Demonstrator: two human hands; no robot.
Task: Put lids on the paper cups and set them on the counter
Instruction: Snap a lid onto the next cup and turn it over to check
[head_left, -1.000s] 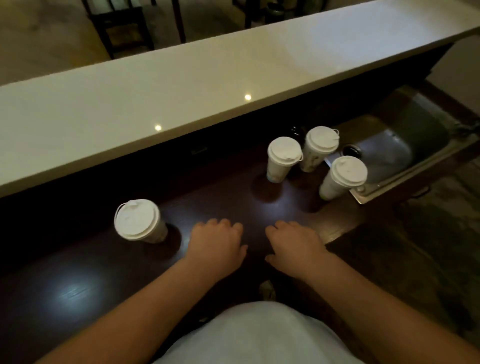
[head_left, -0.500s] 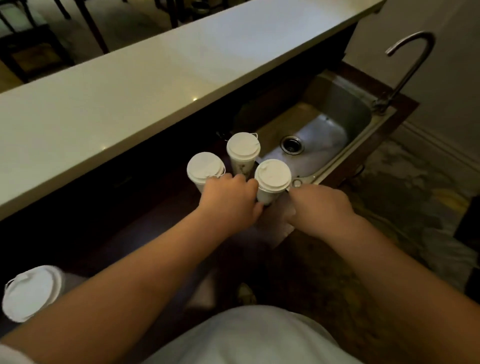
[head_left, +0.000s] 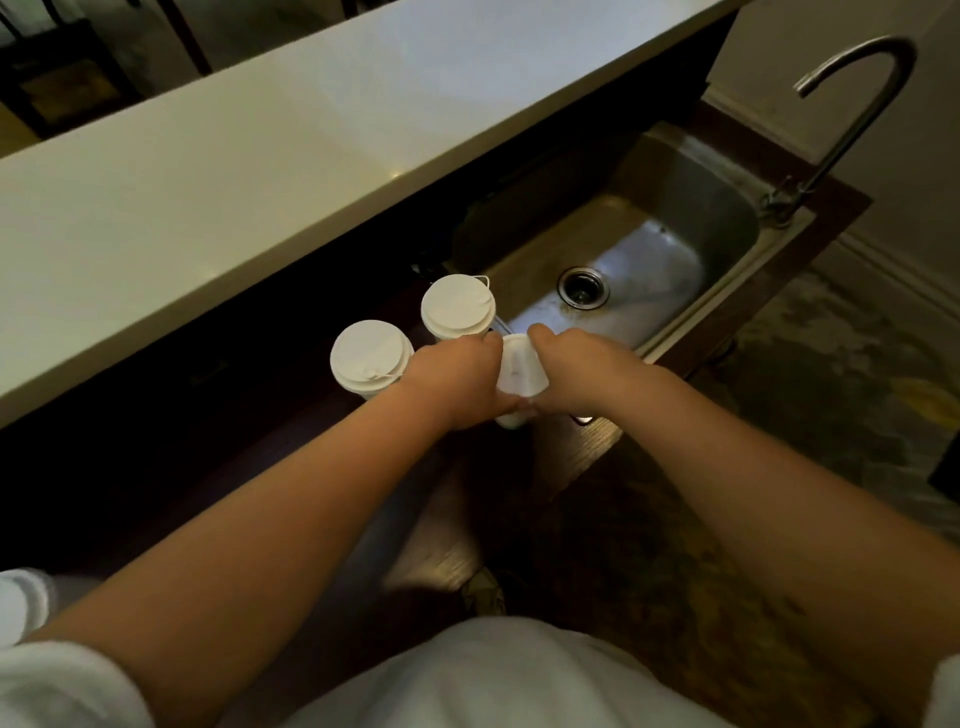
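Gripping one lidded paper cup (head_left: 521, 375) from both sides: left hand (head_left: 460, 382) and right hand (head_left: 579, 371) are pressed against it, fingers curled round its wall, on the dark lower worktop (head_left: 582, 457) just beside the sink (head_left: 696, 208). Two more lidded cups (head_left: 371, 357) (head_left: 457, 307) stand upright just left of it, near each other. The pale raised counter (head_left: 260, 156) runs behind them, faucet (head_left: 852, 114) at far right.

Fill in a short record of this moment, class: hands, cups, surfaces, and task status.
left hand: grip closed on the near cup, left side
right hand: grip closed on the same cup, right side
near cup: lidded, beside the sink
other lidded cups: one at left, one behind
sink: nothing in it, faucet at the far end
white counter: no cups on it
status: three cups visibly lidded
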